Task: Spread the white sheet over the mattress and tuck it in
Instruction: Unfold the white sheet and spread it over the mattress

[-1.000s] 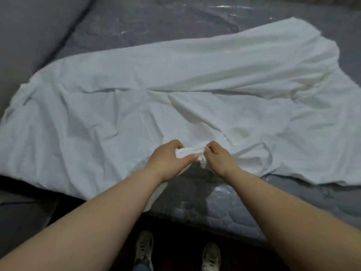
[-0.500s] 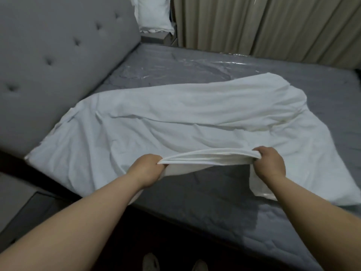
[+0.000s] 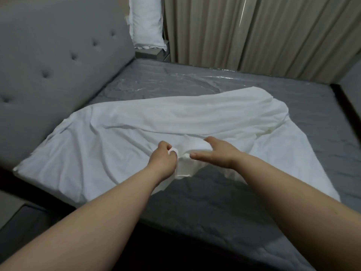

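The white sheet [image 3: 156, 133] lies bunched in the middle of the frame on the gray mattress [image 3: 224, 208]. The left hand [image 3: 163, 159] pinches its edge; the right hand [image 3: 216, 153] has loose fingers, holding nothing. Best to grab a corner and pull it wide. The headboard [image 3: 48, 65] at upper left is close by

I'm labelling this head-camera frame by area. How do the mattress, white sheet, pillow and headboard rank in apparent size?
1. mattress, largest.
2. white sheet and headboard: they look alike in area, so I won't rank them.
3. pillow, smallest, though it stands farthest away and is cut off by the frame's top edge.
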### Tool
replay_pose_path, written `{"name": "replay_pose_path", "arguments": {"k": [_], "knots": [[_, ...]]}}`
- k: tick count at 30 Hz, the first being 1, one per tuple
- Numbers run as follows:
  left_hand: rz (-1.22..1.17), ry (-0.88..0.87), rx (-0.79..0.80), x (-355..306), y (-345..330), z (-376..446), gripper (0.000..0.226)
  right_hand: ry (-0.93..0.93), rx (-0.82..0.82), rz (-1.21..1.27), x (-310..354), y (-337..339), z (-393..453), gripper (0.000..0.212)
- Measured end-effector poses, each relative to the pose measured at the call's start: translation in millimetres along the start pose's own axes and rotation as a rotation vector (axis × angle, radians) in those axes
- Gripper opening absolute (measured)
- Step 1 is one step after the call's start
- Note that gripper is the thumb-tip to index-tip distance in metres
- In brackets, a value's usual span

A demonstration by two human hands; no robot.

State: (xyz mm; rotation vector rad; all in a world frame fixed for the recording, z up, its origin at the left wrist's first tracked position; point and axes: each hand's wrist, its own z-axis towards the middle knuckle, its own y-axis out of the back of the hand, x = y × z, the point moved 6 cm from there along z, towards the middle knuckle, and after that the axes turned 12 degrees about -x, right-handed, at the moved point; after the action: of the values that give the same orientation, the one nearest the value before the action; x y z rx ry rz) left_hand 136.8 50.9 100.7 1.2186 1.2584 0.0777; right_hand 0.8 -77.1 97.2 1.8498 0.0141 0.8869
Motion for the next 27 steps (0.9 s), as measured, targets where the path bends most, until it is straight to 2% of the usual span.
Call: {"name": "replay_pose_path", "arguments": {"k": [1,3,5,6,8,10,12,15,18,22,25,27], "knots": [[-0.011,0.015,0.012,2.3,1.3,-0.3,0.026,-0.006,-0.039,-0.069,-5.4,-2.1,0.9,0.084],[0.113,-0.039,0.026,7.3,8.8,3.5,0.023,-0.066,-0.211,-0.158,-11.9,0.3,2.1,0.070],[0.209,-0.083,0.000,5.2,22.4,6.6,0.026,-0.046,-0.359,-0.072,-3.1,-0.1,-3.9,0.057],[0.211,-0.100,-0.014,2.0,29.0,8.4,0.031,0.033,-0.360,0.016,8.9,-6.5,-8.4,0.055],[0.127,-0.117,0.000,-7.0,34.8,9.1,0.035,0.245,-0.244,0.163,42.1,-29.5,-22.9,0.057],[0.023,-0.127,0.049,-16.4,34.9,4.7,0.035,0.355,-0.155,0.205,66.7,-52.3,-34.3,0.058],[-0.038,-0.152,0.064,-21.8,37.0,1.0,0.035,0.267,-0.196,0.197,66.2,-57.9,-24.7,0.043],[-0.102,-0.167,0.055,-21.8,46.9,0.0,0.035,0.012,-0.334,0.005,27.1,-39.0,0.4,0.021],[-0.152,-0.179,0.013,-15.4,61.7,2.2,0.037,-0.153,-0.415,-0.133,-36.0,-5.5,8.1,0.024],[-0.162,-0.165,-0.015,-0.6,65.6,5.7,0.040,-0.271,-0.525,-0.216,-99.9,52.6,-2.7,0.024],[-0.174,-0.132,-0.102,10.7,69.4,8.7,0.046,-0.356,-0.584,-0.163,-119.2,91.0,-11.3,0.026],[-0.097,-0.090,-0.176,23.0,73.8,15.7,0.040,-0.349,-0.553,-0.103,-115.5,103.6,-6.3,0.023]]}}
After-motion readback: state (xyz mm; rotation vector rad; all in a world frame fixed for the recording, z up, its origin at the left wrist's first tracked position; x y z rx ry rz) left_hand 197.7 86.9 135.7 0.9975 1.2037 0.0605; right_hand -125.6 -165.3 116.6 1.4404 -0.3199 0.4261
